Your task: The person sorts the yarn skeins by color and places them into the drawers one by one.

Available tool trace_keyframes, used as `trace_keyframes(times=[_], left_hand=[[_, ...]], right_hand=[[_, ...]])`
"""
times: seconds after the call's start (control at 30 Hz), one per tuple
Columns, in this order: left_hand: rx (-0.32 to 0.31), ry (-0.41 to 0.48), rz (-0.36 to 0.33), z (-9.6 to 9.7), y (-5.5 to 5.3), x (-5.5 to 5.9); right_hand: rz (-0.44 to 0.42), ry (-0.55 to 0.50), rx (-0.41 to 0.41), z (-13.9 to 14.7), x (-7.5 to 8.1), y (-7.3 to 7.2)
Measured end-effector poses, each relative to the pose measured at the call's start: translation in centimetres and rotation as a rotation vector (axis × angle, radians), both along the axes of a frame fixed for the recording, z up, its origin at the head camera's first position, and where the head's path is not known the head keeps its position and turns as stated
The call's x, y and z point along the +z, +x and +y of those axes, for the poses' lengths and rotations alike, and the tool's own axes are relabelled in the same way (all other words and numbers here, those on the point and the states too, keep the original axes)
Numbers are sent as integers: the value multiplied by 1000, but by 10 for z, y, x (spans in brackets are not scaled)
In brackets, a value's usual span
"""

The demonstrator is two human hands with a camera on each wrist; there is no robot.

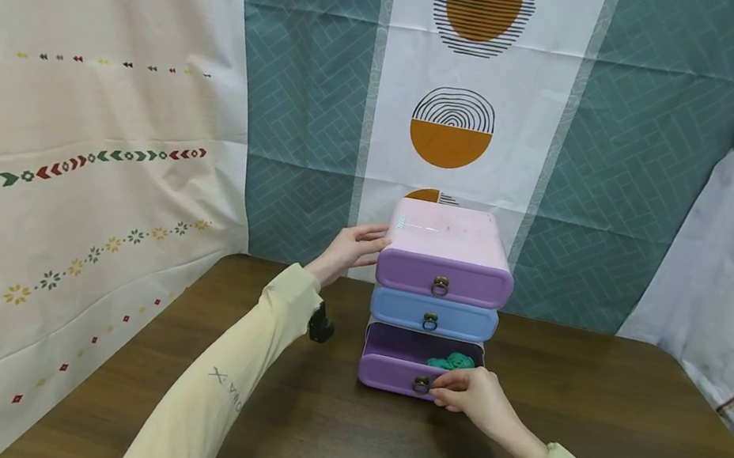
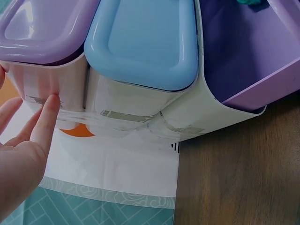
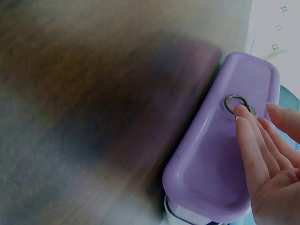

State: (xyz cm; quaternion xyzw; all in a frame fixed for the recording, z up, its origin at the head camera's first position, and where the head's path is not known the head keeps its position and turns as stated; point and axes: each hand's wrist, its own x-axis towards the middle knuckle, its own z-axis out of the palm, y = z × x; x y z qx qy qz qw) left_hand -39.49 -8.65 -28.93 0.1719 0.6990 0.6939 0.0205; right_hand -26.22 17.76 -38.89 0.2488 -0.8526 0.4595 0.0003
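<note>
A small three-tier drawer unit with a pink top stands on the table. Its bottom purple drawer is pulled out, showing a green bundle inside at the right. The purple top drawer and blue middle drawer are closed. My left hand rests its extended fingers against the unit's upper left side. At the bottom drawer's front, my right hand has its fingertips right at the brass ring pull. Those fingers are nearly straight, with the thumb apart from them.
The brown wooden table extends in front of and beside the unit. A patterned green and white curtain hangs close behind it. Cream cloth with printed motifs hangs at the left, and white cloth at the right.
</note>
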Motion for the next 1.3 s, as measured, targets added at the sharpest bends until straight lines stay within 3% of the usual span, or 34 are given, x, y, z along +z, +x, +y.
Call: trace_keyframes(times=[0.37, 0.6, 1.0, 1.3], left_hand=[[4, 2, -1, 0, 0, 1], [-3, 8, 1, -1, 1, 0], [1, 9, -7, 1, 0, -2], [7, 6, -2, 1, -1, -1]], right_hand=[[44, 42, -108, -11, -4, 2], [89, 74, -119, -16, -11, 2], [-36, -31, -143, -19, -15, 3], [-13, -42, -204, -25, -16, 2]])
